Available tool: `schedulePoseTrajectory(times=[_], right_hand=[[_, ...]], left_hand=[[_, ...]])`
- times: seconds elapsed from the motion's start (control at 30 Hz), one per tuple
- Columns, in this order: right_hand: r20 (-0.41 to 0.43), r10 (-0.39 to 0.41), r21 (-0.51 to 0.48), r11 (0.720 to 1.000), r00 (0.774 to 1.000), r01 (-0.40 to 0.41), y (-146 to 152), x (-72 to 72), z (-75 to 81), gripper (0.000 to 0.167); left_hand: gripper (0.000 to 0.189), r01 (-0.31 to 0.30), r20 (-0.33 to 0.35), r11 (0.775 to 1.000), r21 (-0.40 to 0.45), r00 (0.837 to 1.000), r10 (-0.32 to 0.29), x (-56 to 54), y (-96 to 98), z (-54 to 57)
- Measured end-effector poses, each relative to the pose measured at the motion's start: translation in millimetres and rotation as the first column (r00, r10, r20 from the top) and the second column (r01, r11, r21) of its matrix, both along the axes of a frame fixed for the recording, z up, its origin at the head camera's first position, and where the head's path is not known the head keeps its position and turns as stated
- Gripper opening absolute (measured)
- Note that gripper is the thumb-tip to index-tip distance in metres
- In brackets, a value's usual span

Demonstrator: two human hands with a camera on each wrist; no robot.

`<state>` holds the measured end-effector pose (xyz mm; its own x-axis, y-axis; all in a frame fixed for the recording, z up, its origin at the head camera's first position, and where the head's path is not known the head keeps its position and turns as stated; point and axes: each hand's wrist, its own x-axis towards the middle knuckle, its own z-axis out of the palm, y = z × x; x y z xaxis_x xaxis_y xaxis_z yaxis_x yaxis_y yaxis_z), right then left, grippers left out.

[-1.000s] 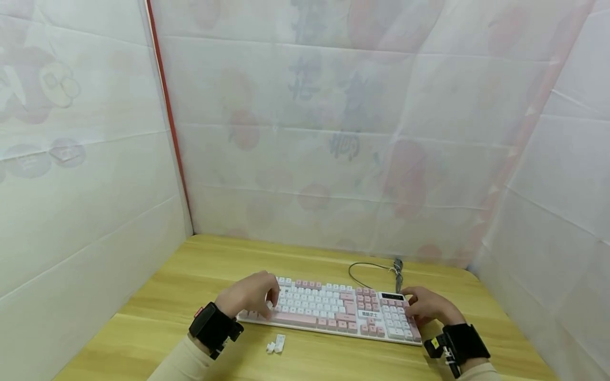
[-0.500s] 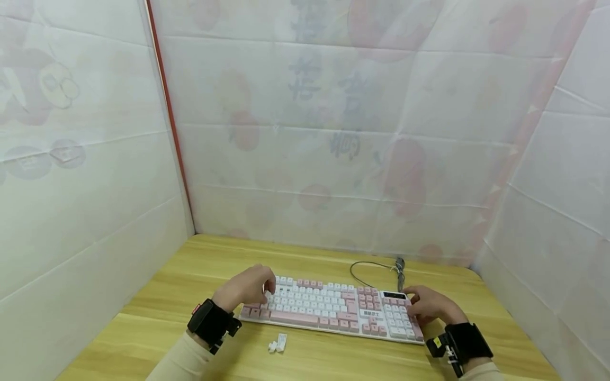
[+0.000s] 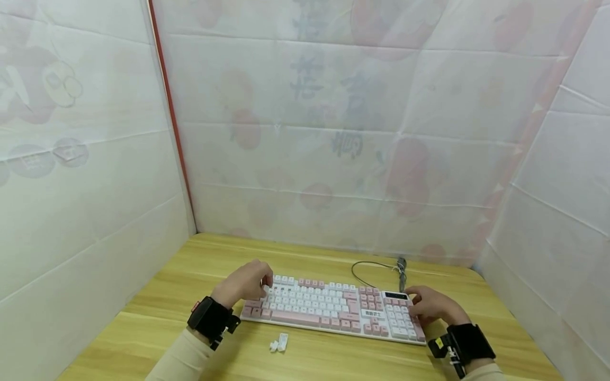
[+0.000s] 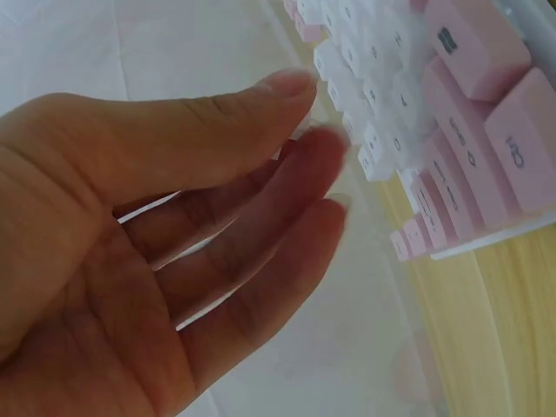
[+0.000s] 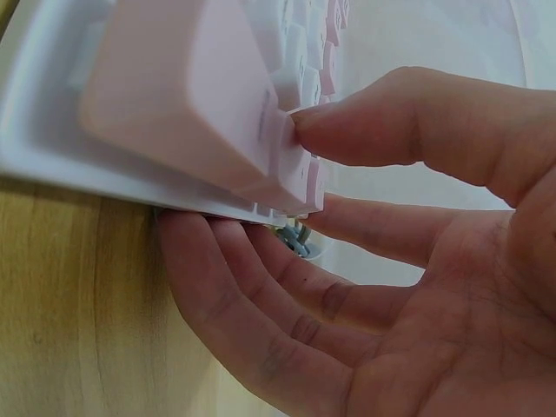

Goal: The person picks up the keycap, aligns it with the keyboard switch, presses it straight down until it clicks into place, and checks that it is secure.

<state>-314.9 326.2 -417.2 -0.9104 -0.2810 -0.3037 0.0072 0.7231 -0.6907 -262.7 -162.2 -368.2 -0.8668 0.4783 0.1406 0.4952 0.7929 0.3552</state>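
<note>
Cable (image 3: 402,274) looped behind keyboard (image 3: 312,306); small white pieces (image 3: 283,343) in front.

The head camera looks forward and down over the table (image 3: 152,312), well back, taking in the keyboard (image 3: 310,304) between the left hand (image 3: 244,281) and right hand (image 3: 433,307), with the back wall (image 3: 305,164) behind. The left wrist camera looks closely past the palm toward the keyboard's left end; the right one (both are tilted sideways) sits close beside the right end. Each shares its hand and that end with the head view.
</note>
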Motion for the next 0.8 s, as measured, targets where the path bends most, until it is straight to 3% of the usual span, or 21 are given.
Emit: schedulePoseTrajectory(times=[0.37, 0.8], right_hand=[[0.004, 0.005, -0.003, 1.000, 1.000, -0.005, 0.9, -0.1, -0.7, 0.072], [-0.049, 0.029, 0.011, 1.000, 0.998, -0.029, 1.0, 2.4, -1.7, 0.070]], left_hand=[[0.016, -0.012, -0.017, 1.000, 0.000, 1.000, 0.012, -9.8, -5.6, 2.1], [0.017, -0.089, 0.054, 0.996, 0.008, 0.995, 0.088, -13.6, -2.1, 5.7]])
